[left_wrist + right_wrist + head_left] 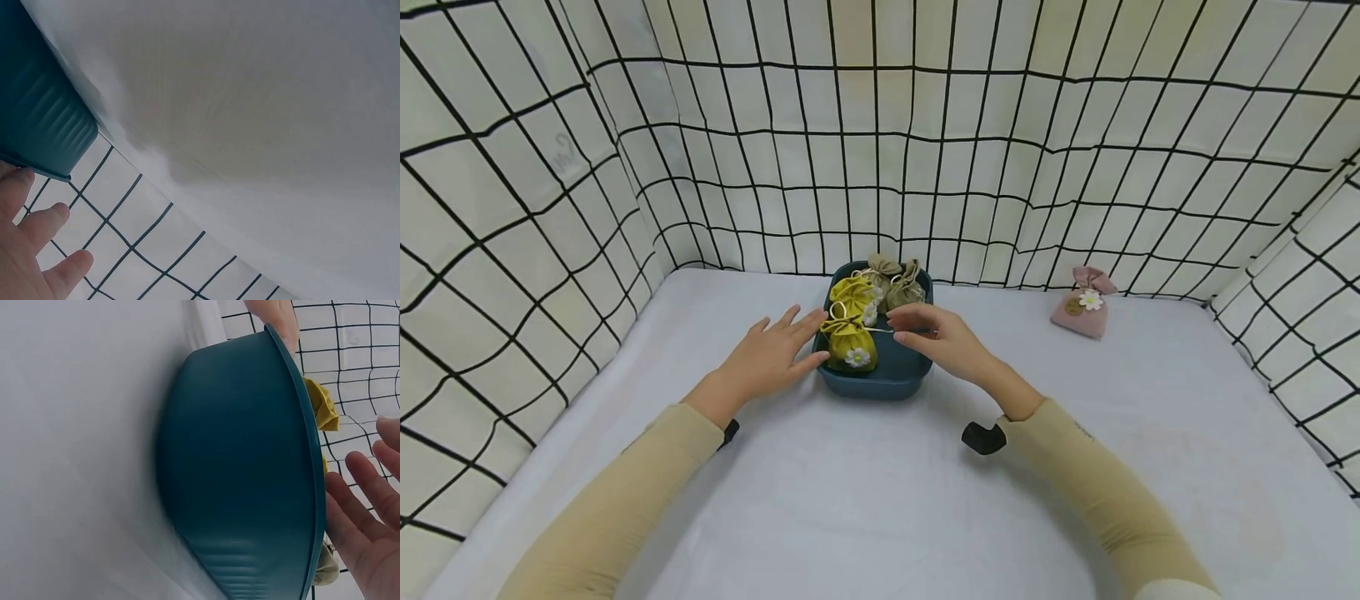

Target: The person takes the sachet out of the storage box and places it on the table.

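four pouches sit in the teal basin (874, 383), hands (767, 358) (942, 340) released beside it; the pink pouch (1081, 303) waits near the worktop's far right corner.

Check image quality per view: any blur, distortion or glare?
Head: sharp, even soft light, no glare; wide-angle lens bows the grid wall. Left wrist: white cloth smeared and featureless, tub and fingers fairly clear. Right wrist: teal tub's left edge blurred, right hand sharper.

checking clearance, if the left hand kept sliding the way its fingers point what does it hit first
Most likely the near yellow pouch in the teal bowl: the left hand already has its fingertips at the bowl's left rim, though depth is unclear.
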A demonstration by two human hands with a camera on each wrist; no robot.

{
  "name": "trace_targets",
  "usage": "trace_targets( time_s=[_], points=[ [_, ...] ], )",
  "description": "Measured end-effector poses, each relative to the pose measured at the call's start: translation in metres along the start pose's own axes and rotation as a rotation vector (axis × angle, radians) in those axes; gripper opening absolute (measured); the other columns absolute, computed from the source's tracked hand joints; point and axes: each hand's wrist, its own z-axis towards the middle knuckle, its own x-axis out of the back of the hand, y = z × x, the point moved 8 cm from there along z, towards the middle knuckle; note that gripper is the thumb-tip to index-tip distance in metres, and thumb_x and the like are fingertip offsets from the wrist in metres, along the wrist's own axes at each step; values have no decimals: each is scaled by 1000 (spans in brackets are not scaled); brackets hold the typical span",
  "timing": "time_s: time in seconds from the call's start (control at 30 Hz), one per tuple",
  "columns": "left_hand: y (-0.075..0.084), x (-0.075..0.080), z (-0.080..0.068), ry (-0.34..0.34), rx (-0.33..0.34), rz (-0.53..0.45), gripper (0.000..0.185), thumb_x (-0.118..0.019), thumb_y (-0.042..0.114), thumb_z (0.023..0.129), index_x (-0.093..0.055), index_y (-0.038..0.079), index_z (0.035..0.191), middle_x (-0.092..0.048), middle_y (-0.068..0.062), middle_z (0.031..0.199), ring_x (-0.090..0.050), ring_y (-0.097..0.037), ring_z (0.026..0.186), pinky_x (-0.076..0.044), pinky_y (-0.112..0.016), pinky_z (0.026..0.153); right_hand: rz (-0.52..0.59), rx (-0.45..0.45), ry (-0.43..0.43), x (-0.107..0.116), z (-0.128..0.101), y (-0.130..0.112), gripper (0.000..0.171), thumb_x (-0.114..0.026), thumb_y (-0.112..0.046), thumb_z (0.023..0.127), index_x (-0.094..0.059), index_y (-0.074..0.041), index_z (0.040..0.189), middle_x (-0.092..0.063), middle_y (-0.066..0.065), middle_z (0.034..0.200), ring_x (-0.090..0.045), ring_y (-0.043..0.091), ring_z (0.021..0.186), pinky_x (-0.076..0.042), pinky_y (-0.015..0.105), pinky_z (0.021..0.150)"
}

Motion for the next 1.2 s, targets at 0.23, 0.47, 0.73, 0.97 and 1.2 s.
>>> trace_targets(
  time_s=[0.23, 0.47, 0.73, 0.97, 1.2],
  points=[
    [0, 0, -1, 4, 0, -8, 71, -47, 50, 108, -28, 11, 164, -30, -11, 166, -22, -40, 152, -21, -69, 116, -30, -41, -63, -9, 9, 5, 44, -66, -13, 102, -56, 2, 143, -57, 20, 143, -54, 31, 132, -49, 42, 104],
    [-1, 0, -2, -4, 7, -15, 71, -47, 50, 108, -28, 10, 164, -30, -12, 166, -22, -41, 152, -21, -70, 115, -78, -81, -150, -21, 22, 8, 55, -70, -13, 100, -50, -3, 150, -51, 17, 149, -48, 36, 138, -48, 43, 107],
    [-2, 0, -4, -13, 14, -19, 72, -48, 49, 108, -26, 10, 164, -28, -12, 166, -22, -40, 152, -22, -70, 115, -108, -122, -201, -35, 35, 12, 65, -73, -12, 97, -43, -4, 155, -49, 17, 152, -48, 37, 139, -46, 44, 109],
    [1, 4, -3, 10, 6, -22, 71, -48, 49, 108, -29, 10, 163, -31, -12, 166, -24, -41, 152, -23, -70, 115, -90, -144, -217, -44, 44, 15, 71, -76, -12, 95, -39, -1, 156, -47, 17, 153, -45, 31, 142, -38, 39, 115],
    [2, 2, -1, 11, -3, -25, 70, -48, 48, 108, -29, 9, 163, -31, -12, 165, -24, -41, 152, -22, -70, 115, -97, -195, -251, -48, 45, 21, 75, -76, -13, 95, -36, -1, 157, -43, 19, 156, -43, 31, 143, -40, 38, 114]
  ],
)
